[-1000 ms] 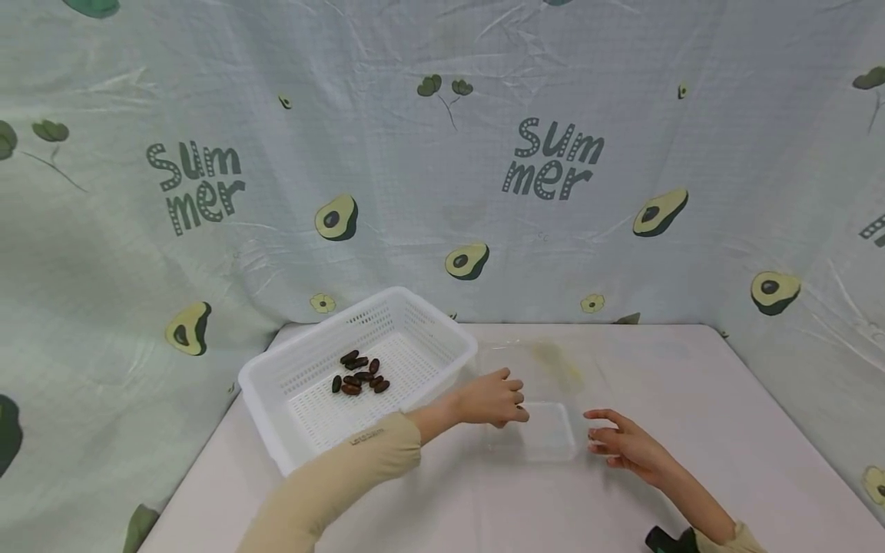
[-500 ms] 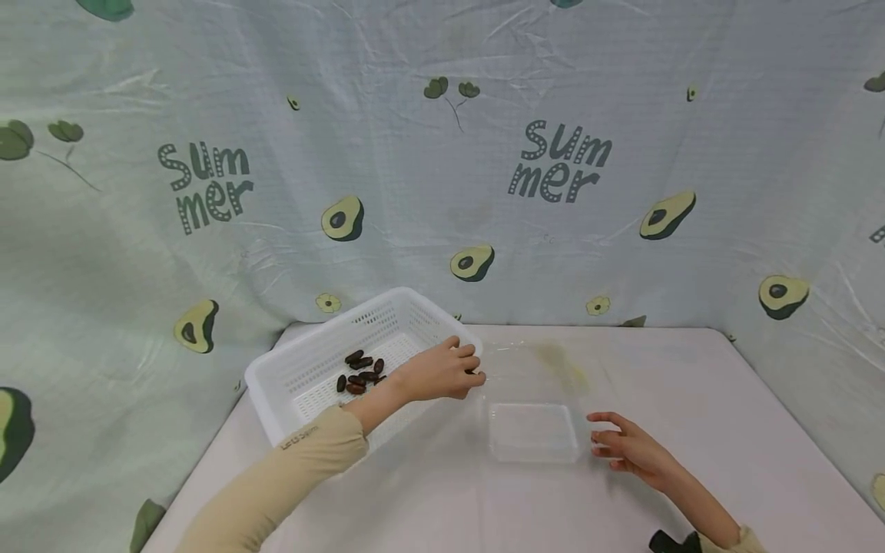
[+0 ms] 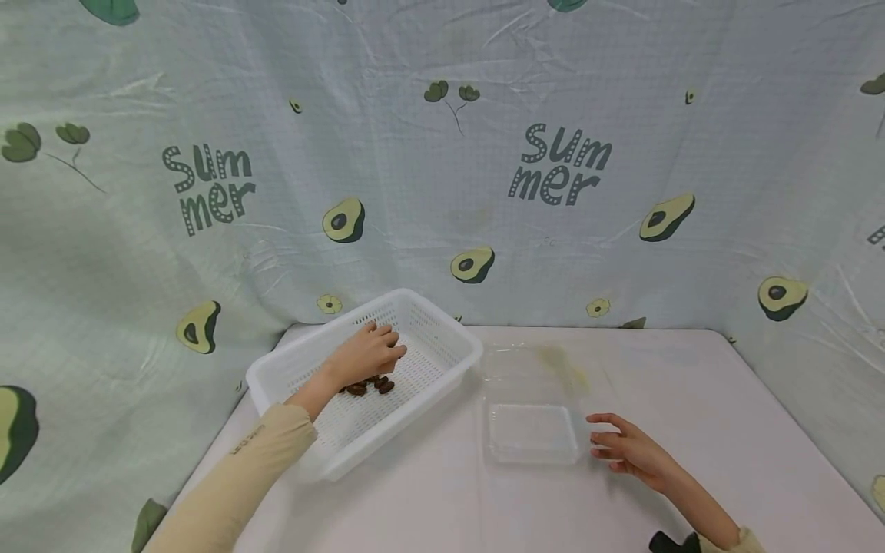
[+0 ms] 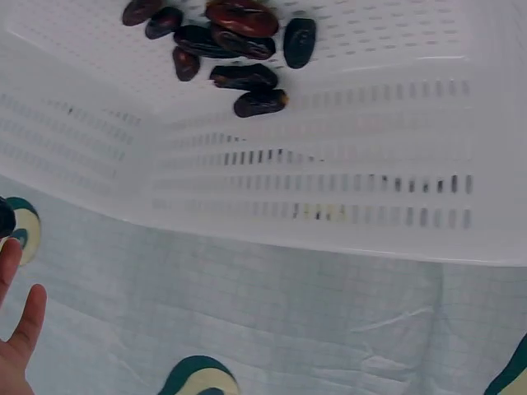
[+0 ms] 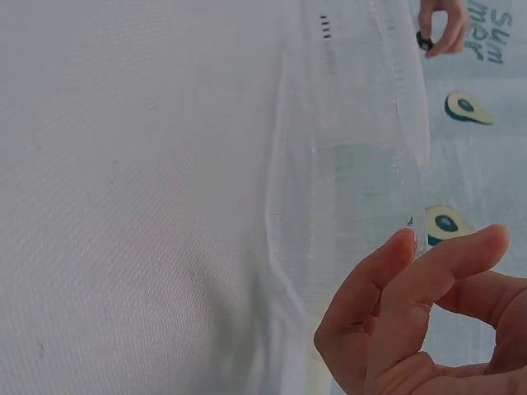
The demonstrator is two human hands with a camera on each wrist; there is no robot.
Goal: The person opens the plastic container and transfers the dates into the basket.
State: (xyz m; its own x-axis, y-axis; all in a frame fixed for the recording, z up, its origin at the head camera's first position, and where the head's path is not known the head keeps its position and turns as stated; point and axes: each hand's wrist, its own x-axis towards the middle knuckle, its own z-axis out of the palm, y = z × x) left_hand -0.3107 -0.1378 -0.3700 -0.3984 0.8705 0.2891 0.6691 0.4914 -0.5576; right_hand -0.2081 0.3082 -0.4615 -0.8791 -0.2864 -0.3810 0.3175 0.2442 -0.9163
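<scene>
Left hand [image 3: 366, 352] inside basket [image 3: 442, 375], over the dates [image 3: 369, 384]; right-wrist view shows its fingertips pinching one dark date. Seven loose dates visible in left-wrist view [image 4: 239, 41], bunched mid-floor of basket, apart from its walls. One basket, left of tray [image 3: 532, 432], a narrow gap of bare table [image 3: 691, 384] between them. Right hand [image 3: 625, 445] just right of tray, fingers loosely curled, holding nothing; fingertips close to tray's right edge, contact unclear. One clear tray, nothing in it. Wide free table right of tray and in front of it; cloth backdrop [image 3: 442, 153] hangs close behind basket
</scene>
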